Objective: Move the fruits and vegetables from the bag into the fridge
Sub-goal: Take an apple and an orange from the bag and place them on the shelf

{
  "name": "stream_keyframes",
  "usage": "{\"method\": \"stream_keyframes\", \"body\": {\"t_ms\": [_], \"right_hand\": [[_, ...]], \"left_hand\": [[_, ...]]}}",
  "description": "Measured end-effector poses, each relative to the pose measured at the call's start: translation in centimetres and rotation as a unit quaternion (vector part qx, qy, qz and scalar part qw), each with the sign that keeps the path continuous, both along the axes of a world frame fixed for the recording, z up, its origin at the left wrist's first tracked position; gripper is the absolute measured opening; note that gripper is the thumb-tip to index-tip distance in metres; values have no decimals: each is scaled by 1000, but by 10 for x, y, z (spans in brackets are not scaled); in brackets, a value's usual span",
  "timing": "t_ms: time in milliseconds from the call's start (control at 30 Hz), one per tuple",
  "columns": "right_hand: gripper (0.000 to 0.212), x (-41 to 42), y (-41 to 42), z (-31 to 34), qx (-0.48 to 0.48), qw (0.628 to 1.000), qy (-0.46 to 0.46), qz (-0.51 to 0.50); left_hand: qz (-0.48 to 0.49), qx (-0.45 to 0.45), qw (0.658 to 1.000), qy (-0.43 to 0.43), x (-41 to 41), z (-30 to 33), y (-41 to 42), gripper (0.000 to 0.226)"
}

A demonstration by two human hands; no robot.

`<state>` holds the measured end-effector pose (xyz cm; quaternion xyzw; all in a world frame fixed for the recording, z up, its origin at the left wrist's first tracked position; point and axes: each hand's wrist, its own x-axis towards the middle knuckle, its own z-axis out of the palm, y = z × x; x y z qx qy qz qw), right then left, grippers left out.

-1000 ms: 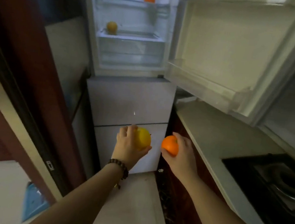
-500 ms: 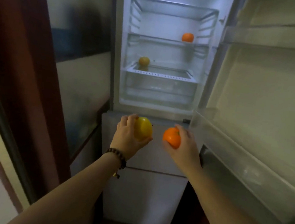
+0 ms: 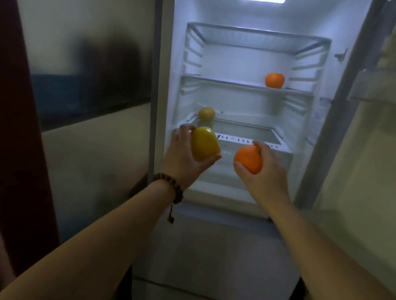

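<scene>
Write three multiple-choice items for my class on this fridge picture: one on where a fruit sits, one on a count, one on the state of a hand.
1. Where is the orange already in the fridge?
A. On the middle shelf, at the right
B. In the door rack
C. On the top shelf, at the left

2. How many pieces of produce already lie inside the fridge?
A. None
B. Two
C. Five

3. What is the left hand doing?
A. Hanging open and idle
B. Gripping a yellow pepper
C. Pulling out the drawer

Answers:
1 A: it sits at the right end of the middle shelf.
2 B: only that orange and a yellowish fruit lower left lie inside.
3 B: its fingers and thumb curl round the pepper, while the right hand holds a second orange.
</scene>
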<state>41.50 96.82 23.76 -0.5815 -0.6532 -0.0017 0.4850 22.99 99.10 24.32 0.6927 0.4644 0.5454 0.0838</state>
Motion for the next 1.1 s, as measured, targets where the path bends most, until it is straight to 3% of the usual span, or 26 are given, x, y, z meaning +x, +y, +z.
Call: {"method": "stream_keyframes", "body": {"t_ms": [433, 667, 933, 1100], "right_hand": [[64, -11, 163, 100, 112, 992, -6, -64], [63, 11, 222, 163, 127, 987, -12, -99], [65, 73, 309, 210, -27, 993, -20, -113], [61, 93, 347, 228, -54, 996, -28, -60]], "left_hand": [[-69, 129, 987, -59, -17, 87, 184, 78], [-85, 164, 982, -46, 7, 148, 253, 77], [-88, -11, 996, 9, 45, 190, 337, 80], [-72, -148, 986, -9, 72, 218, 381, 108]]}}
